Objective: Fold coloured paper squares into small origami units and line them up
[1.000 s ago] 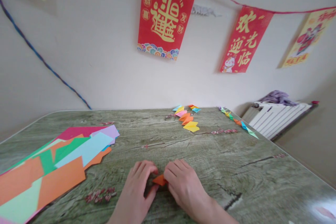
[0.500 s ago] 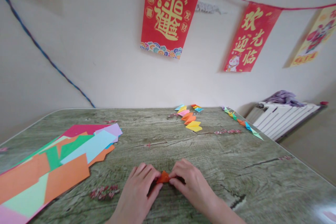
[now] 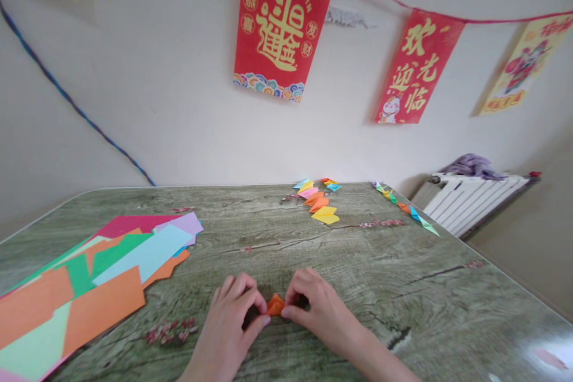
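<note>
A small folded orange paper piece (image 3: 275, 305) sits between my two hands, low on the green wood-grain table (image 3: 403, 286). My left hand (image 3: 230, 322) pinches its left side with curled fingers and thumb. My right hand (image 3: 316, 310) pinches its right side, fingers bent over it. Most of the piece is hidden by my fingers. The hands rest near the table's front edge.
A fanned stack of coloured paper sheets (image 3: 89, 274) lies at the left. Several folded paper pieces (image 3: 320, 200) lie at the far middle, and a row of folded pieces (image 3: 405, 208) runs along the right edge. A white radiator (image 3: 470, 197) stands beyond. Red banners (image 3: 282, 24) hang on the wall.
Both hands have drawn closer together and raised the orange piece into a tighter pinch; the piece now looks smaller and more upright. Nothing else on the table has moved.
</note>
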`<action>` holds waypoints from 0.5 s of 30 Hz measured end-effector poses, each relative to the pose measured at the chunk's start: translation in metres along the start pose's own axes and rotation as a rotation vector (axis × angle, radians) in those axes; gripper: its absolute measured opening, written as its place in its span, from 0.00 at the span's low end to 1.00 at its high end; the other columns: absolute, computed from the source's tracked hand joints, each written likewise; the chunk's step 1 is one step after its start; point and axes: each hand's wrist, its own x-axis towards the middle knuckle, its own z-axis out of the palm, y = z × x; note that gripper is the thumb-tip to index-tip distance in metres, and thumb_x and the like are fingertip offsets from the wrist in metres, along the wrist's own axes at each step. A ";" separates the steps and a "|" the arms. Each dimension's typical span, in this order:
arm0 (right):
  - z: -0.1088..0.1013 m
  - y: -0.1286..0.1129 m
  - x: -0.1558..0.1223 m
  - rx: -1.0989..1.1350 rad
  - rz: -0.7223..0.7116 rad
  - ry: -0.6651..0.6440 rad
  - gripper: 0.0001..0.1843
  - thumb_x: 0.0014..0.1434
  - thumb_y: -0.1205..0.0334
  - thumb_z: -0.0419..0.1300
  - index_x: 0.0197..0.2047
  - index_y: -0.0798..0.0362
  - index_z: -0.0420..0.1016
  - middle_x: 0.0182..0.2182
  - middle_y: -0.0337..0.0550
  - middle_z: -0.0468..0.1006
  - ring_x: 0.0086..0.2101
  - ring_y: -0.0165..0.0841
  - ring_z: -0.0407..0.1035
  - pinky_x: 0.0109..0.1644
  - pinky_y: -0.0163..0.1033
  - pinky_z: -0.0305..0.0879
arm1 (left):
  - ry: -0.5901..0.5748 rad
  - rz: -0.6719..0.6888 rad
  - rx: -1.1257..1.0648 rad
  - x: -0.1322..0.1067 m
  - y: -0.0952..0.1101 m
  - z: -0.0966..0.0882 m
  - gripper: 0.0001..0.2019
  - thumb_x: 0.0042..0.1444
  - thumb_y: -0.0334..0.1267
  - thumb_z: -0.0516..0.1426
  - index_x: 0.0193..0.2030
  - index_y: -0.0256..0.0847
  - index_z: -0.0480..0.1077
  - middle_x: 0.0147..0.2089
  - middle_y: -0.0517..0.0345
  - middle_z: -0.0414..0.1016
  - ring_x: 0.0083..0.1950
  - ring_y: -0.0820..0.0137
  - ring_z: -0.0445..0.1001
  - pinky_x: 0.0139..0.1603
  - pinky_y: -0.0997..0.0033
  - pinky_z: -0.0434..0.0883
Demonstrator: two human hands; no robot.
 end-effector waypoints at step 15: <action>0.007 -0.005 -0.002 -0.116 0.042 0.050 0.09 0.52 0.75 0.64 0.28 0.54 0.70 0.33 0.38 0.71 0.39 0.34 0.64 0.44 0.38 0.59 | 0.034 0.051 0.112 0.000 0.003 0.005 0.07 0.60 0.33 0.55 0.30 0.41 0.69 0.40 0.56 0.69 0.43 0.59 0.66 0.42 0.58 0.64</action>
